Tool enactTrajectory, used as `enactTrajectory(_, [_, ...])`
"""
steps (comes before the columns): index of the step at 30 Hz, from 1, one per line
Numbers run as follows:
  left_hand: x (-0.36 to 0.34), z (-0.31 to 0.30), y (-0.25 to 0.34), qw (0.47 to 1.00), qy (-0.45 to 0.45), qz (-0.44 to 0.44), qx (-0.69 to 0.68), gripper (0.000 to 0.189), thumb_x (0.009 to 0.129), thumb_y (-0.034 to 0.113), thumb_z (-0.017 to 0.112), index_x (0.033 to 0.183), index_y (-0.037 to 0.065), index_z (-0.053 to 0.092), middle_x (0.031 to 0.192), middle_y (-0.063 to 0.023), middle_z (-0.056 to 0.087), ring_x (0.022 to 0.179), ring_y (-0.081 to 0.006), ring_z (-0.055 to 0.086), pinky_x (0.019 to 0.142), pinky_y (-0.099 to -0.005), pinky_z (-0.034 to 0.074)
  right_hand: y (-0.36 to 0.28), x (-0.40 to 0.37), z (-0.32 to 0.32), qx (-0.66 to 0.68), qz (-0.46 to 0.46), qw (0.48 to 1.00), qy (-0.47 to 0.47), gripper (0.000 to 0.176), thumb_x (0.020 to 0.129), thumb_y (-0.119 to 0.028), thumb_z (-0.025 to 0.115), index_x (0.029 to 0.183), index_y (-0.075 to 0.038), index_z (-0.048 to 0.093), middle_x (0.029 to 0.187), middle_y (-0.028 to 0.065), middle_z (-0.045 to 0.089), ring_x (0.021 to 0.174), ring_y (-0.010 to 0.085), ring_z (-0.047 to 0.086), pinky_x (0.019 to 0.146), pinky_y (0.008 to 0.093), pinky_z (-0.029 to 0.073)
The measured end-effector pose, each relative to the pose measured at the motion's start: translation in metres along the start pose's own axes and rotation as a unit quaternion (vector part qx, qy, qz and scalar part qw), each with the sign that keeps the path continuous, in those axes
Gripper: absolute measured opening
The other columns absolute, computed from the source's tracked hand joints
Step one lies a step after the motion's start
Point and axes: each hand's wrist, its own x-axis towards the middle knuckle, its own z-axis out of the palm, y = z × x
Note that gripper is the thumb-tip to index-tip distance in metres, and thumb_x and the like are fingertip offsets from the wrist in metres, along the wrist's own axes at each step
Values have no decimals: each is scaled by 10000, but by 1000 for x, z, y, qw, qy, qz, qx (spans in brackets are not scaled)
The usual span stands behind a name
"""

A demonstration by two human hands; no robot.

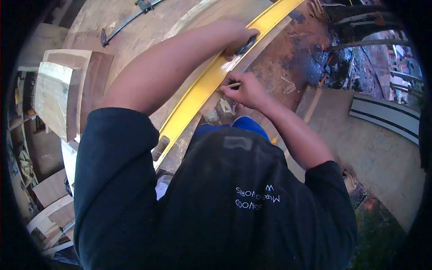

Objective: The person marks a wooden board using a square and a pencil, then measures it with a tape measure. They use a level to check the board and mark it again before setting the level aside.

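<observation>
Wood slab [148,31] under yellow level [198,96]; right hand [247,92] holds pencil [234,84]; concrete floor [378,155].

Left hand [236,38] planted on yellow level [198,96], fingers curled over its far edge, pinning it flat on wooden board [135,40]. Right hand [246,91] pinches pencil [232,85], tip poking out past fingertips, touching level's near edge. Wood shavings [225,107] just under right fingers. Black metal bar [128,21] lies on board, well apart from left fingers.

Straightedge [202,85] atop board [135,36], pencil [233,85] apparently alongside
</observation>
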Motion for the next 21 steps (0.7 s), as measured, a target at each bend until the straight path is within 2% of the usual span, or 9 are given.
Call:
enactTrajectory(1, [0,0,0,1000,26,8,5,1190,438,96,913,1461,274,330,1187,-151,602,1074,-357,596,860,-434,501,5,3,-5,2,-1,1000,1,196,797,-192,700,876,-15,667,761,136,683,723,203,681,691,334,528])
enactTrajectory(7, [-4,-5,4,1000,10,-7,12,1205,426,106,913,1460,302,326,1238,-162,554,1146,-361,550,899,-443,489,28,24,-41,12,-10,1000,-14,174,806,-170,692,877,-13,664,797,124,690,753,178,683,727,326,532])
enactTrajectory(9, [-5,-4,3,1000,12,-7,10,1206,424,101,912,1457,310,325,1251,-164,542,1157,-360,541,906,-441,487,36,32,-54,-16,-16,1000,-7,221,785,-227,700,880,-31,658,825,183,679,803,316,681,744,396,529])
enactTrajectory(13, [-3,3,-1,999,36,-3,-1,1206,418,97,912,1447,330,327,1299,-164,498,1175,-365,523,925,-429,481,51,45,-76,0,-15,1000,-5,236,783,-240,703,878,-31,650,826,188,678,805,331,678,738,405,529])
enactTrajectory(15, [-4,5,-2,999,47,3,-1,1212,417,106,915,1448,329,319,1320,-160,482,1188,-366,515,931,-437,477,58,52,-88,-10,-46,999,-4,247,780,-254,707,887,-40,645,835,181,680,814,339,674,736,410,527])
enactTrajectory(17, [-6,5,-1,998,58,12,-2,1218,416,114,918,1449,329,311,1340,-155,465,1200,-367,506,937,-445,473,63,58,-97,-20,-27,999,-8,240,781,-250,705,887,-42,645,846,177,682,816,339,671,738,411,526])
enactTrajectory(19, [-5,1,5,999,42,-22,15,1243,412,147,927,1457,333,280,1374,-155,437,1255,-367,464,953,-489,455,68,62,-107,-34,-5,999,-6,233,783,-245,703,887,-45,644,856,173,684,818,338,669,740,412,524])
enactTrajectory(21, [-5,2,5,999,44,-20,22,1248,416,151,928,1459,335,268,1399,-158,416,1285,-367,436,965,-510,440,69,66,-119,-24,-35,999,2,218,786,-233,696,885,-45,647,861,170,683,817,335,666,738,412,524])
